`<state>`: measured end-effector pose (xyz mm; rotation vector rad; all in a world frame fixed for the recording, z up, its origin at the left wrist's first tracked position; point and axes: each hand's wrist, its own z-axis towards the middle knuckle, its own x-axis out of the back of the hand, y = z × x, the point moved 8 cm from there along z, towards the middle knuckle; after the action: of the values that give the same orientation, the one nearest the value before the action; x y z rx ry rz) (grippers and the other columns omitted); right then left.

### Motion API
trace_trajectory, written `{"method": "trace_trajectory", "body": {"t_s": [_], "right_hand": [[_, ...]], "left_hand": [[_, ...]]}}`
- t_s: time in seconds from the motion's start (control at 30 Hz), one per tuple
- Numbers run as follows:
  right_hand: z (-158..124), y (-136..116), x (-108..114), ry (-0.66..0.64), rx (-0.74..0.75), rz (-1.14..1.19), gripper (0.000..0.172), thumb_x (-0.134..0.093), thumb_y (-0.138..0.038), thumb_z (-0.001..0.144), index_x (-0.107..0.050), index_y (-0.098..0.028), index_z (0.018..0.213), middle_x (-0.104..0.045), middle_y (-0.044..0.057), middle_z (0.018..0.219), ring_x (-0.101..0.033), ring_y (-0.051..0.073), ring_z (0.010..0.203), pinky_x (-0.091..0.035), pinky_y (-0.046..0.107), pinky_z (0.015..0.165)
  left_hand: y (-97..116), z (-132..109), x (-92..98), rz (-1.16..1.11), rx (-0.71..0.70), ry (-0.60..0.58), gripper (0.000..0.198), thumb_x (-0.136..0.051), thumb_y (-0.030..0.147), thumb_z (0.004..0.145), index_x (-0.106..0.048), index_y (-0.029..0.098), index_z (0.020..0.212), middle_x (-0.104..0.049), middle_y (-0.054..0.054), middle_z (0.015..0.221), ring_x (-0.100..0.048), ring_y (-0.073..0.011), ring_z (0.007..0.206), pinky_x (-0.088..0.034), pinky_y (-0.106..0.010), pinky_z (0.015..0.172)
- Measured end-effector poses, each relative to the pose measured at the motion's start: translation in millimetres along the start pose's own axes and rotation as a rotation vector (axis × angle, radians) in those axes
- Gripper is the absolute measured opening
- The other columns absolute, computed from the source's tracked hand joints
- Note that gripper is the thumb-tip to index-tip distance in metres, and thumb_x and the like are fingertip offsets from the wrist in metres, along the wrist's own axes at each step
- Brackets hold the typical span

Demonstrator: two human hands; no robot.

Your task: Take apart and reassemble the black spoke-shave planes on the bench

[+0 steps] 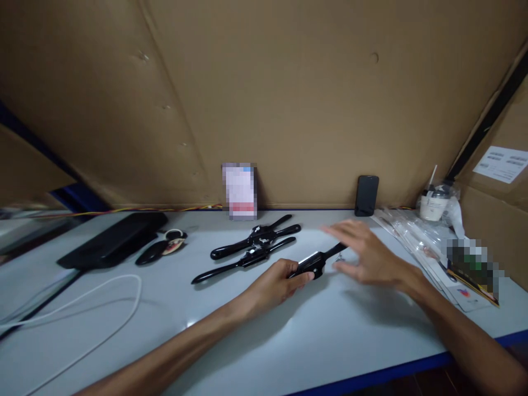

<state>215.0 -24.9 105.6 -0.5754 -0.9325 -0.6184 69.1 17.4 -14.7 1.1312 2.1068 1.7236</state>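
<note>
My left hand [277, 283] grips one handle of a black two-handled tool [315, 262] lying on the pale table [256, 335]. The tool's other handle points right, towards my right hand [363, 253]. That hand hovers just over it with fingers stretched out and spread, holding nothing. Two more black tools of the same kind [251, 247] lie side by side to the left, a little farther back.
A black case [111, 240] and a small black pouch with a keyring [159, 250] sit at the left. A white cable [82, 313] loops near the front left. A phone [366, 195] leans on the cardboard wall. Clear plastic bags [412, 236], a white bottle [433, 204] and a card [240, 191] stand behind.
</note>
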Motion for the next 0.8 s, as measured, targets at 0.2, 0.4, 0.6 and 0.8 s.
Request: {"method": "trace_trajectory", "body": {"t_s": [0.2,0.4,0.6,0.8], "right_hand": [[-16,85,24,0.054,-0.563,0.011,0.01,-0.066,-0.019,0.089,-0.074,-0.018,0.084,-0.074,0.003,0.077,-0.066,0.019,0.071,-0.046,0.03,0.067],[-30,94,-35,-0.394,-0.625,-0.01,0.019,-0.079,-0.026,0.081,-0.077,-0.02,0.099,-0.076,0.006,0.094,-0.067,0.022,0.088,-0.04,0.028,0.069],[-23,72,-58,-0.405,-0.54,0.103,0.019,-0.075,-0.022,0.082,-0.073,-0.02,0.101,-0.073,0.004,0.09,-0.063,0.019,0.083,-0.039,0.028,0.069],[-19,51,-51,-0.363,-0.465,0.292,0.017,-0.07,-0.004,0.077,-0.064,-0.019,0.074,-0.064,-0.001,0.067,-0.058,0.014,0.064,-0.039,0.025,0.058]], "left_hand": [[0,-3,0.5,-0.038,0.057,0.004,0.051,-0.068,0.066,0.074,-0.039,0.026,0.062,-0.031,0.012,0.042,-0.022,-0.0071,0.037,-0.013,-0.026,0.044],[-1,0,3.5,-0.057,0.037,0.05,0.051,-0.067,0.069,0.074,-0.04,0.026,0.063,-0.031,0.012,0.042,-0.022,-0.0069,0.035,-0.014,-0.026,0.041],[-3,0,5.6,-0.098,0.05,0.074,0.055,-0.067,0.075,0.069,-0.043,0.026,0.069,-0.031,0.013,0.043,-0.02,-0.0065,0.035,-0.014,-0.025,0.037],[2,-4,4.9,-0.09,0.048,0.095,0.05,-0.067,0.066,0.077,-0.041,0.025,0.065,-0.031,0.012,0.043,-0.021,-0.0061,0.035,-0.014,-0.025,0.039]]}}
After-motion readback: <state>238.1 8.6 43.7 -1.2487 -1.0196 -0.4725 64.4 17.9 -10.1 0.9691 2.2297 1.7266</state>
